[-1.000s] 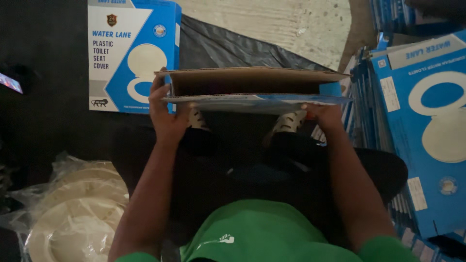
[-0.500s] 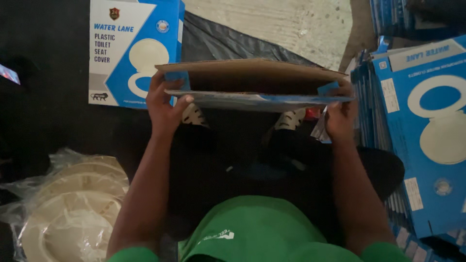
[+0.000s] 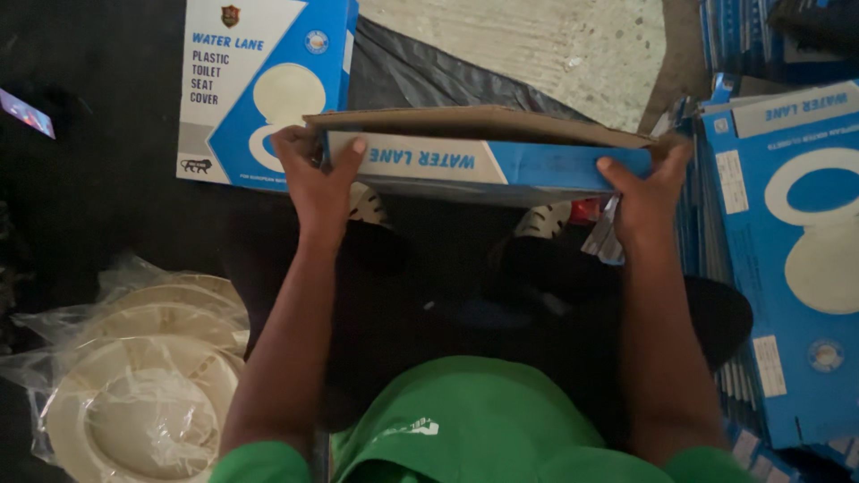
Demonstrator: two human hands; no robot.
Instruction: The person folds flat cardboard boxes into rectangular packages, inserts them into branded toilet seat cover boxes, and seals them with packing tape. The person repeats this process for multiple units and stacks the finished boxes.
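Head view, looking straight down past a green shirt (image 3: 465,420) at both arms. Down and to the left of the left hand there's a stack of cream plastic seat covers in clear bags (image 3: 134,385) on the dark floor, close enough to grab without getting up, I'd say. Just above the left hand, touching distance behind it, lies a finished blue-and-white box (image 3: 259,85), flat with its printed face up.

The left hand (image 3: 315,183) is clamped on the left end of the flat blue carton (image 3: 483,156), thumb pressed onto the front strip and fingers wrapped round the back, so it's closed on the cardboard. The carton sits between the two hands, held out in front over the person's knees and shoes (image 3: 546,219), long edge toward the camera and the brown inner flap lifted up behind. Gripping both ends like that looks like the way to keep the panels square while it's being opened out.

The right hand (image 3: 646,192) does the same at the right end: thumb on the blue front edge, fingers curled behind, firmly closed on it.

Right of that hand leans a whole stack of flat blue cartons (image 3: 787,268), standing on edge, well within reach.
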